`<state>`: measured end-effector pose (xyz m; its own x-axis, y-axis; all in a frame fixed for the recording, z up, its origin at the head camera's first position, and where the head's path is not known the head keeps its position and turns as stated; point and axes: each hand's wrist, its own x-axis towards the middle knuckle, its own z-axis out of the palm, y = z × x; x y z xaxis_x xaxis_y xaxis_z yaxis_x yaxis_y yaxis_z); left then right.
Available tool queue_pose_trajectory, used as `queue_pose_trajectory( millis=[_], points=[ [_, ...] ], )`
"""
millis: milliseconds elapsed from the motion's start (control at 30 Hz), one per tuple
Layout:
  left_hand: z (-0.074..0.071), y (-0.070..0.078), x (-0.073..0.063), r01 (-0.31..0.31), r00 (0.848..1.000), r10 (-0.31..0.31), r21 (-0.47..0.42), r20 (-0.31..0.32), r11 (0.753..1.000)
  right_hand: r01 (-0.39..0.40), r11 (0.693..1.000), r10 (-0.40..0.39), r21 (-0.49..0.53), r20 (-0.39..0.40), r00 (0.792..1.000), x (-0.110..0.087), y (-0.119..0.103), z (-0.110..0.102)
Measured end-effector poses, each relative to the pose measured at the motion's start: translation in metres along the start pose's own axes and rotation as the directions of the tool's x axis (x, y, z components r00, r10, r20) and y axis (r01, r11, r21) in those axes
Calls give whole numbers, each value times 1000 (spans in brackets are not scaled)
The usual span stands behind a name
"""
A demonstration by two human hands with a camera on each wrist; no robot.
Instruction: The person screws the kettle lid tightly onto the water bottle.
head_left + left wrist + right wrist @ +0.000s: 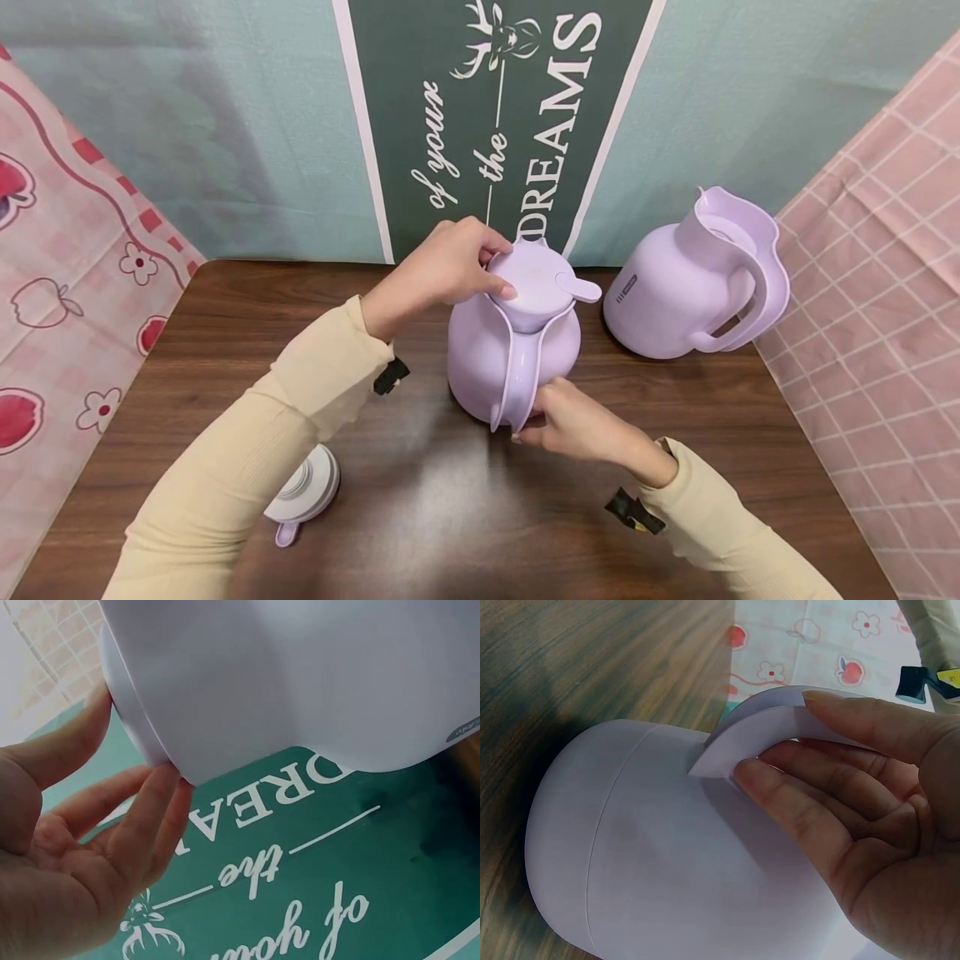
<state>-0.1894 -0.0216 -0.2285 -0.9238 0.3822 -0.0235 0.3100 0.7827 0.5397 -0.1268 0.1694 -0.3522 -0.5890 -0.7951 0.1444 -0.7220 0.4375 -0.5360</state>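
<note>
A lilac thermos jug [480, 358] stands upright on the table with a round lid [528, 275] in its mouth. The lid's small tab points right. My left hand [457, 262] holds the lid by its rim, thumb on the near side; the left wrist view shows the fingertips against the lid's edge [135, 712]. Low on the jug's handle [742, 739], my right hand [855, 802] has its thumb outside and its fingers curled in behind. The lid's underside is hidden.
A second lilac jug [660, 283] without a lid stands at the back right, its open top leaning right in view. A loose lid [324, 483] lies upside down at the left, partly behind my left sleeve. Cloth walls edge the wooden table [465, 517].
</note>
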Motion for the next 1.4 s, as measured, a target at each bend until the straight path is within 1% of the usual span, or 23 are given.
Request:
queue_pose_trajectory(
  millis=[133, 233, 400, 600, 733, 900, 1133, 1333, 1400],
  points=[
    [-2, -3, 2, 13, 1000, -12, -32, 26, 999, -5, 1000, 5, -2, 3, 1000, 0, -1, 0],
    [-3, -4, 3, 16, 999, -14, -37, 42, 999, -6, 1000, 6, -2, 3, 1000, 0, -1, 0],
    [-5, -6, 6, 2, 998, 0, -19, 64, 1000, -18, 1000, 18, -6, 7, 1000, 0, -1, 0],
    [-7, -10, 9, -35, 995, 36, -11, 91, 999, -42, 999, 41, 3, 15, 999, 0, -2, 0],
    [-8, -11, 11, -31, 994, 32, -11, 104, 999, -44, 999, 44, 12, 16, 999, 0, -2, -1],
    [-8, -12, 12, -35, 994, 37, -23, 102, 999, -42, 999, 41, 10, 15, 999, 0, -2, 0],
    [-7, -13, 8, -52, 995, 55, -35, 88, 998, -33, 999, 33, 0, 8, 999, 0, -2, 0],
    [-5, -12, 5, -44, 997, 46, -35, 69, 998, -21, 1000, 21, 3, 3, 1000, 1, -2, 0],
    [-4, -10, 3, -38, 998, 40, -32, 52, 999, -20, 1000, 20, 4, 3, 1000, 1, -2, 0]
  ],
)
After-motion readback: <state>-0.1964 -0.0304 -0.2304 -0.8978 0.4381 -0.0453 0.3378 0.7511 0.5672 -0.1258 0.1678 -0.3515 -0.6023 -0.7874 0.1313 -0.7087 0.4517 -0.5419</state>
